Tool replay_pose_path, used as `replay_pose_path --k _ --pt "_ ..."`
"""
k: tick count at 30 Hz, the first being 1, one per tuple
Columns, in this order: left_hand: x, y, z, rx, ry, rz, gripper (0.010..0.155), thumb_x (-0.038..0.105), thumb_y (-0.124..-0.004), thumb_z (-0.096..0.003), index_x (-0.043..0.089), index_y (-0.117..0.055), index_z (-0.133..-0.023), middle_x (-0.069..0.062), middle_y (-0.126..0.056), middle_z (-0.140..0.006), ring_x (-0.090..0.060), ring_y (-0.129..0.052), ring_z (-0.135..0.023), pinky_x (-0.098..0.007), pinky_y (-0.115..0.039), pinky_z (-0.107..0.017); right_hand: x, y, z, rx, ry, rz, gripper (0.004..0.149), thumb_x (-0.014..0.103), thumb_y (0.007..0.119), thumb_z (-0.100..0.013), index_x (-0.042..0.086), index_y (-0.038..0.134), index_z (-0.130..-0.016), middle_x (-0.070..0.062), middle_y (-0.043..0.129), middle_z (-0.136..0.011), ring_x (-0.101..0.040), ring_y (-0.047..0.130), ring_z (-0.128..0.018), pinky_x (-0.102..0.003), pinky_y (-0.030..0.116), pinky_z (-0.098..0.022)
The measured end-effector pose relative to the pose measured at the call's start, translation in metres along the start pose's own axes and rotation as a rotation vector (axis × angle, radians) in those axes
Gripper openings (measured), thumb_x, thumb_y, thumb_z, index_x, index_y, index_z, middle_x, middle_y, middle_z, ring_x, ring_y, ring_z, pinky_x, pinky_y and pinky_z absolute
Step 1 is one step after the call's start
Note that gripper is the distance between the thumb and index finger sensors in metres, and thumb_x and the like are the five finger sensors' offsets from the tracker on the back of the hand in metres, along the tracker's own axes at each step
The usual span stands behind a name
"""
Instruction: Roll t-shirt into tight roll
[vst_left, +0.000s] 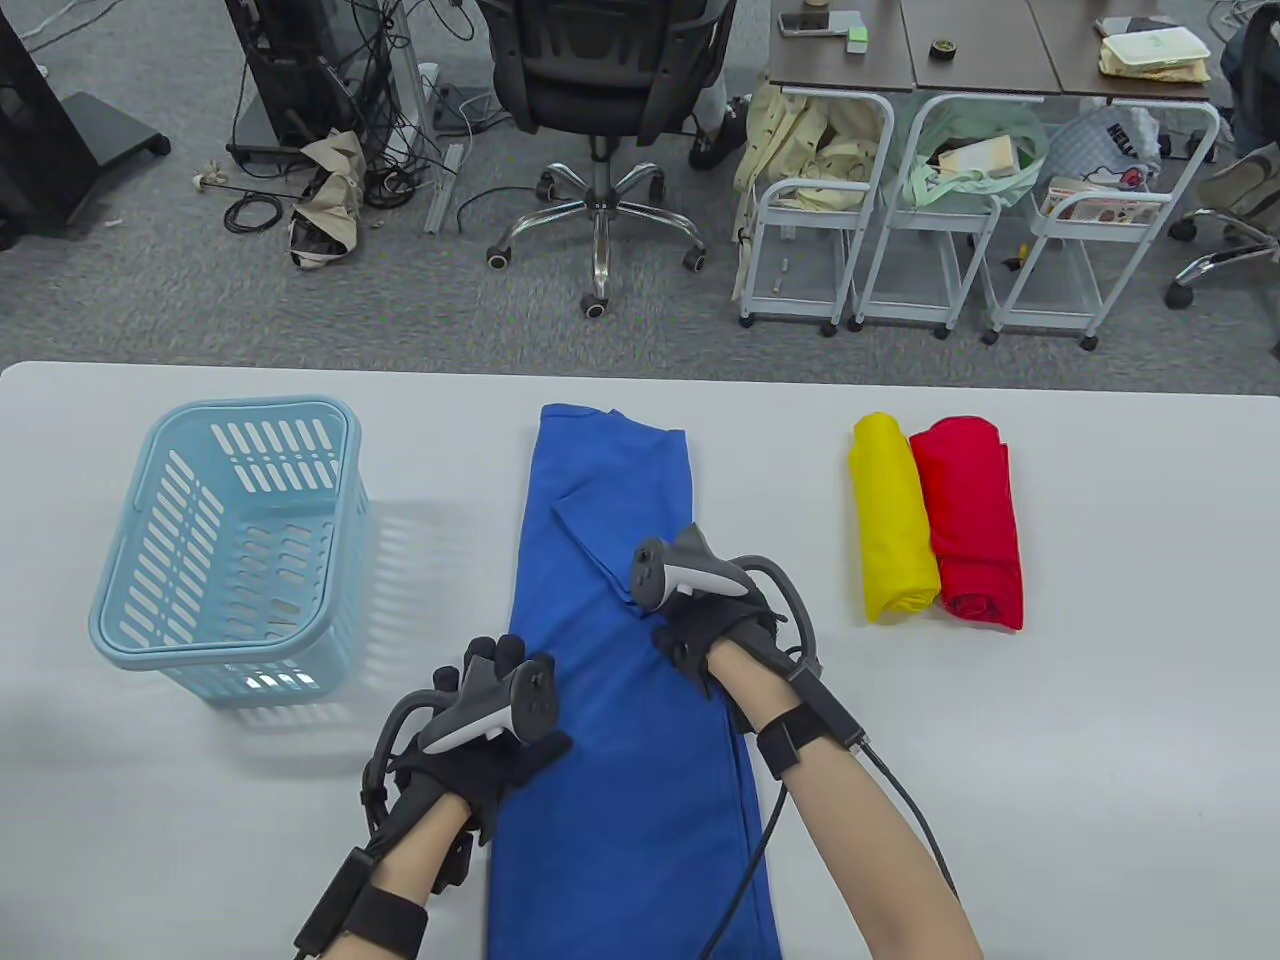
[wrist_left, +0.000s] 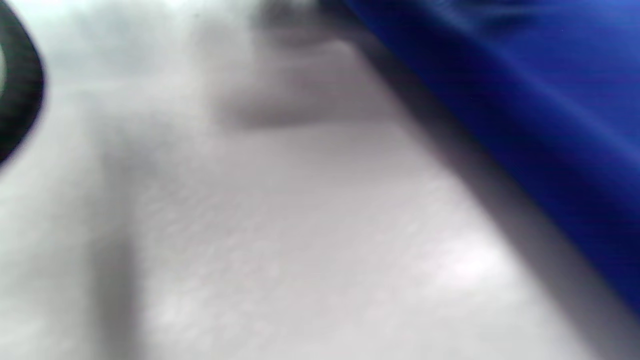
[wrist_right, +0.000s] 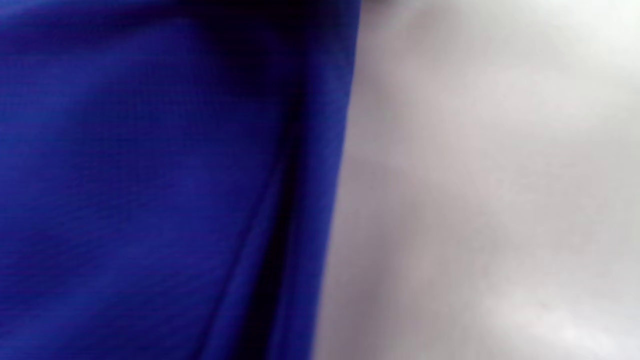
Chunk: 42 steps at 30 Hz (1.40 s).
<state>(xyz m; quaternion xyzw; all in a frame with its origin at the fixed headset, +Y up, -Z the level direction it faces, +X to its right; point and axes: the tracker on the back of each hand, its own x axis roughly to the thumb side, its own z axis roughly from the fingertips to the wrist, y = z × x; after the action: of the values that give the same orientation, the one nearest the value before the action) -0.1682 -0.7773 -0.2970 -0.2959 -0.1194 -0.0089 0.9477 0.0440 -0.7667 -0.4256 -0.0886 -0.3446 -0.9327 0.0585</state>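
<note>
Where both hands (vst_left: 490, 720) press blue t-shirt (vst_left: 610, 500), fingers flat

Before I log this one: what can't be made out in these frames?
- Table view: trackers hide most of the left hand and right hand fingers; grip on the blue t-shirt is unclear.
- T-shirt's near end: cut off by the bottom edge.
- Both wrist views: blurred, no fingers visible.

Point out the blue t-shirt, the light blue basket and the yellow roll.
blue t-shirt (vst_left: 610, 480): table view, flat upper part of the folded strip.
light blue basket (vst_left: 135, 600): table view, slatted left wall.
yellow roll (vst_left: 890, 520): table view, middle of the rolled cloth, touching the red roll.
</note>
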Motion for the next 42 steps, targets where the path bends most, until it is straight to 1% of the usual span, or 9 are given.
replay_pose_path --k 4,8,11,15,19,23,28,37,42 --pt "0.007 -0.006 -0.002 -0.044 -0.067 0.011 0.078 0.066 -0.036 -0.0536 0.028 -0.002 -0.113 -0.012 0.007 -0.118 -0.042 0.000 -0.108 -0.064 -0.019 -0.078 -0.018 -0.009 -0.011 0.008 0.057 -0.036 0.068 0.043 0.047 -0.059 0.029 -0.001 -0.105 -0.003 -0.013 -0.108 -0.034 -0.010 -0.105 -0.061 0.017 -0.075" --pt "0.011 -0.006 -0.001 -0.043 -0.077 -0.015 0.079 0.066 -0.038 -0.0538 0.027 -0.004 -0.113 -0.013 0.004 -0.118 -0.042 -0.003 -0.109 -0.064 -0.021 -0.078 -0.023 -0.006 0.010 -0.065 0.011 -0.066 0.071 0.046 0.048 -0.059 0.025 0.000 -0.107 -0.008 -0.012 -0.109 -0.038 -0.008 -0.105 -0.061 0.020 -0.074" --pt "0.012 -0.004 0.004 -0.034 -0.100 0.000 0.080 0.066 -0.041 -0.0540 0.026 -0.006 -0.114 -0.013 0.002 -0.119 -0.043 -0.005 -0.110 -0.064 -0.024 -0.078 -0.020 0.008 0.040 -0.088 -0.038 0.000 0.074 0.048 0.052 -0.058 0.021 0.009 -0.110 -0.012 -0.002 -0.112 -0.042 0.002 -0.106 -0.061 0.028 -0.074" --pt "0.017 -0.007 0.012 -0.064 -0.134 0.003 0.082 0.067 -0.043 -0.0536 0.026 -0.008 -0.115 -0.014 0.000 -0.120 -0.043 -0.008 -0.111 -0.064 -0.027 -0.079 -0.011 0.041 0.083 -0.036 -0.123 0.078 0.078 0.052 0.054 -0.057 0.018 0.010 -0.112 -0.016 0.004 -0.113 -0.044 0.009 -0.107 -0.061 0.033 -0.073" --pt "0.025 -0.011 0.009 -0.095 -0.120 -0.044 0.083 0.068 -0.043 -0.0532 0.026 -0.004 -0.114 -0.015 0.003 -0.119 -0.044 -0.006 -0.110 -0.065 -0.024 -0.078 -0.005 0.072 0.106 0.013 -0.174 0.122 0.081 0.055 0.056 -0.056 0.015 0.012 -0.112 -0.019 0.009 -0.114 -0.046 0.017 -0.108 -0.061 0.038 -0.073" --pt "0.033 -0.013 0.001 -0.124 -0.100 -0.093 0.085 0.069 -0.040 -0.0532 0.025 0.006 -0.110 -0.015 0.011 -0.115 -0.044 0.001 -0.108 -0.066 -0.019 -0.077 -0.014 0.085 0.098 0.033 -0.149 0.140 0.086 0.055 0.057 -0.055 0.017 0.001 -0.108 -0.017 -0.001 -0.110 -0.044 0.005 -0.105 -0.061 0.034 -0.073" --pt "0.039 -0.006 -0.018 -0.130 -0.087 -0.079 0.083 0.069 -0.035 -0.0522 0.027 0.010 -0.108 -0.014 0.016 -0.113 -0.043 0.006 -0.106 -0.066 -0.014 -0.076 -0.039 0.071 0.077 0.062 -0.131 0.015 0.086 0.052 0.063 -0.054 0.022 0.002 -0.107 -0.012 -0.006 -0.109 -0.039 -0.002 -0.104 -0.061 0.029 -0.074" --pt "0.041 0.025 -0.060 -0.161 -0.028 -0.108 0.082 0.070 -0.034 -0.0501 0.030 0.013 -0.105 -0.010 0.019 -0.112 -0.040 0.007 -0.106 -0.065 -0.016 -0.077 -0.067 0.049 0.044 0.087 -0.068 -0.143 0.085 0.048 0.068 -0.054 0.033 0.002 -0.106 -0.002 -0.010 -0.109 -0.033 -0.010 -0.103 -0.062 0.019 -0.074" --pt "0.046 0.031 -0.054 -0.115 0.019 -0.181 0.079 0.066 -0.035 -0.0526 0.028 0.005 -0.109 -0.011 0.009 -0.116 -0.040 0.000 -0.109 -0.064 -0.021 -0.078 -0.068 0.041 0.037 0.096 -0.053 -0.150 0.086 0.046 0.069 -0.053 0.033 0.003 -0.106 -0.002 -0.009 -0.109 -0.033 -0.009 -0.103 -0.062 0.019 -0.074"
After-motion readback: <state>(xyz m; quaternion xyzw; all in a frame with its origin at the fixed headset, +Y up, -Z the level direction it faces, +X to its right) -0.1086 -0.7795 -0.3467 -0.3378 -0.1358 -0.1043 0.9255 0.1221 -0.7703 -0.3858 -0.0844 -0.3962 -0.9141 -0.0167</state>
